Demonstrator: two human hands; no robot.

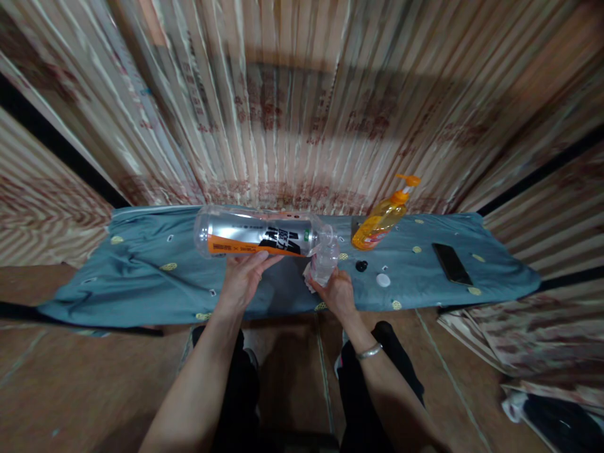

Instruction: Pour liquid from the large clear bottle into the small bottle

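A large clear bottle [255, 234] with a silver, orange and black label lies nearly level above the cloth, its neck pointing right. My left hand [243, 277] holds it from below, fingers along its underside. In my right hand [337, 290] is a small clear plastic bottle [324, 263], held near its lower part. The large bottle's neck meets the top of the small one; whether they touch cannot be made out. Something pale and crumpled [309, 279] shows beside the small bottle, partly hidden.
On the blue-green cloth [179, 289] are an orange pump bottle [380, 221], a black cap [361, 266], a white round lid [383, 279] and a dark phone [452, 263]. A patterned curtain [292, 113] hangs behind; black poles [547, 168] stand at the sides.
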